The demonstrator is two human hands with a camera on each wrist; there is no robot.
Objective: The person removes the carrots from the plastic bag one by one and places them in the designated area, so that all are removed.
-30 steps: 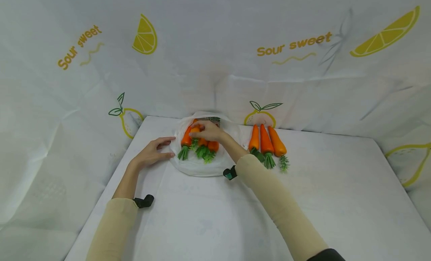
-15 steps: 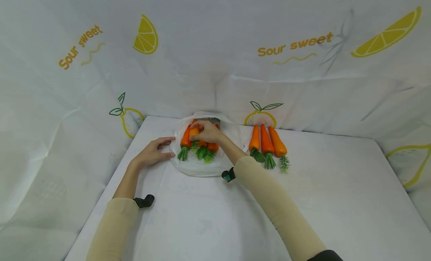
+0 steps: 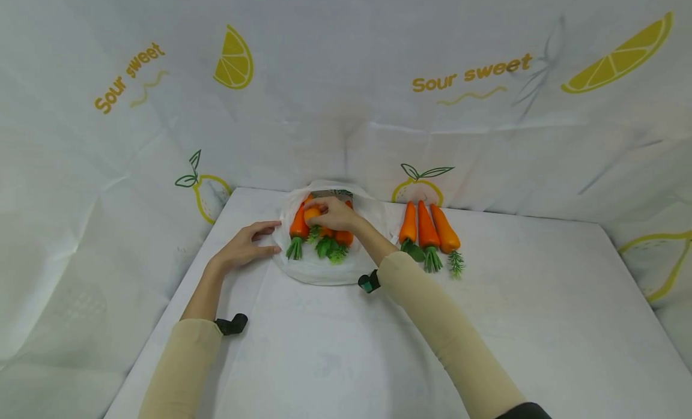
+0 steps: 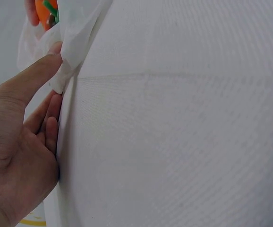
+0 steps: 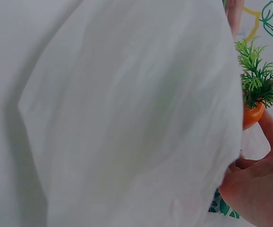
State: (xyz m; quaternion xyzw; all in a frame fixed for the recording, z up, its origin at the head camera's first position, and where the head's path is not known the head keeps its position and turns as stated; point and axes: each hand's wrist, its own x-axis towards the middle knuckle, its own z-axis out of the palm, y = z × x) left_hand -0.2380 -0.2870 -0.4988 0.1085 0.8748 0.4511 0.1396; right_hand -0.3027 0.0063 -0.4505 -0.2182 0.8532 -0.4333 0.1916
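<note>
Near the back of the table, a thin white bag [image 3: 319, 274] lies with several carrots in its opening, among them a red-orange one [image 3: 299, 225] at the left. My right hand [image 3: 339, 215] reaches into this opening and grips an orange carrot [image 3: 312, 214]. Its feathery green top [image 5: 254, 78] shows beside the fingers in the right wrist view, where the bag covers much of the scene. My left hand [image 3: 243, 246] rests on the table to the left, thumb and fingers apart, fingertips touching the bag's edge. In the left wrist view, the thumb meets the white film [image 4: 80, 28].
Three more carrots lie side by side right of the bag: one with broad leaves [image 3: 408, 224], a middle one [image 3: 427, 227] and one with a feathery top [image 3: 446, 230]. Behind the white table [image 3: 540, 299] hangs a lemon-printed sheet [image 3: 346, 77].
Almost nothing differs. The right hand and its carrot have shifted only slightly inside the bag; the left hand stays at the bag's edge.
</note>
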